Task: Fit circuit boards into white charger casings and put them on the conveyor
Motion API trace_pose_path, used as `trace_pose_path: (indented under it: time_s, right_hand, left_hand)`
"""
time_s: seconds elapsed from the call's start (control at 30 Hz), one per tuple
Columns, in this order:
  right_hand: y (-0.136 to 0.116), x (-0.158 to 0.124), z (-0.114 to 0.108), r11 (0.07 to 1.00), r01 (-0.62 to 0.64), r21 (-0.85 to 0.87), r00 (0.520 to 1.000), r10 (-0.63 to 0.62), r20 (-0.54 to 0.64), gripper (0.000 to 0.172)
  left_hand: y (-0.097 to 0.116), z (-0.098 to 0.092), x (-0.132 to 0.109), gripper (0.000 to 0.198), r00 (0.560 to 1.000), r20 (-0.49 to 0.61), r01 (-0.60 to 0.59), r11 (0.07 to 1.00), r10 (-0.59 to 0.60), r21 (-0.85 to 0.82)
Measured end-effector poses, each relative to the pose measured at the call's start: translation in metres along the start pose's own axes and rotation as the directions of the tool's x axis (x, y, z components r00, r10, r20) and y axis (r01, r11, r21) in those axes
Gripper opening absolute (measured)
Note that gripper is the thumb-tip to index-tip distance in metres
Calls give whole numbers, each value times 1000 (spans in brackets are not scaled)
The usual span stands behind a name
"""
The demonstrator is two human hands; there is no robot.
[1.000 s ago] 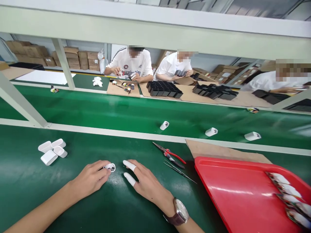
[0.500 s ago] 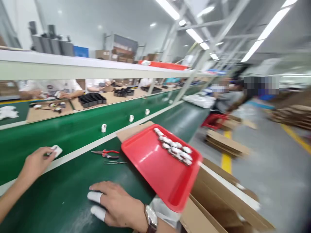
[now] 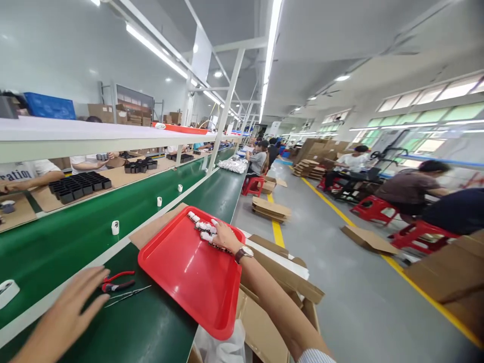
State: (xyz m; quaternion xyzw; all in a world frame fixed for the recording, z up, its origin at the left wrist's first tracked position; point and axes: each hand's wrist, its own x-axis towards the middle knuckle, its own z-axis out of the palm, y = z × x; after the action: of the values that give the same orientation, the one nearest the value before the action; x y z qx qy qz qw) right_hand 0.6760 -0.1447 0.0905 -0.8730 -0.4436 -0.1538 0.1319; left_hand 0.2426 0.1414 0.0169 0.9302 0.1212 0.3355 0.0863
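My right hand (image 3: 224, 236), with a watch on the wrist, reaches into the far corner of a red tray (image 3: 189, 272) and rests on a row of small white parts (image 3: 199, 225); its fingers are curled over them. My left hand (image 3: 71, 307) hovers over the green table edge with fingers stretched out and empty. Just to its left, a white case (image 3: 7, 291) lies on the green conveyor belt (image 3: 75, 242). Red-handled pliers (image 3: 117, 282) and tweezers (image 3: 128, 295) lie between my left hand and the tray.
More white cases (image 3: 115, 227) ride the belt further along. Black trays (image 3: 77, 184) sit on cardboard across the belt, where other people work. Cardboard boxes (image 3: 272, 282) stand right of the tray. An aisle with red stools (image 3: 372, 209) and seated workers runs on the right.
The view has swung right. My left hand let go of the white case on the belt and opened. My right hand left the table and reached into the red tray's parts.
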Motion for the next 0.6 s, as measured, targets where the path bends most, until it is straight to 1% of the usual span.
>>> trace_pose_path:
  time_s: [0.03, 0.07, 0.1, 0.13, 0.2, 0.27, 0.37, 0.43, 0.5, 0.6]
  right_hand:
    - [-4, 6, -2, 1000, 26, 8, 1000, -26, -14, 36]
    - [-9, 11, -5, 998, 54, 17, 998, -53, -32, 36]
    - [-15, 15, -7, 996, 81, 24, 996, -80, -49, 37]
    - [-20, 17, -9, 994, 105, 28, 993, -103, -63, 38]
    - [-28, 22, -10, 990, 138, 32, 988, -135, -75, 39]
    - [-31, 26, -7, 988, 154, 31, 986, -152, -64, 37]
    - [-34, 37, 10, 988, 149, 28, 989, -149, 1, 37]
    - [-38, 42, 27, 991, 132, 18, 988, -133, 84, 38]
    - [-45, 42, 46, 992, 123, 4, 976, -121, 181, 36]
    - [-61, 29, 69, 990, 142, -1, 950, -136, 280, 34]
  left_hand:
    - [25, 17, 12, 47, 994, 38, -102, 995, 103, -5]
    - [47, 34, 21, 52, 976, 93, -195, 981, 196, -15]
    - [67, 50, 29, 57, 957, 140, -252, 967, 253, -24]
    - [82, 66, 34, 59, 939, 172, -296, 955, 297, -29]
    - [100, 92, 36, 55, 921, 210, -331, 943, 328, -23]
    - [104, 112, 33, 46, 926, 209, -324, 946, 316, 8]
    - [99, 131, 26, 39, 936, 142, -334, 940, 321, 75]
    - [95, 137, 24, 38, 933, 82, -358, 927, 351, 109]
    - [94, 138, 26, 38, 931, 47, -364, 925, 361, 110]
    - [97, 135, 30, 37, 938, 59, -343, 938, 340, 49]
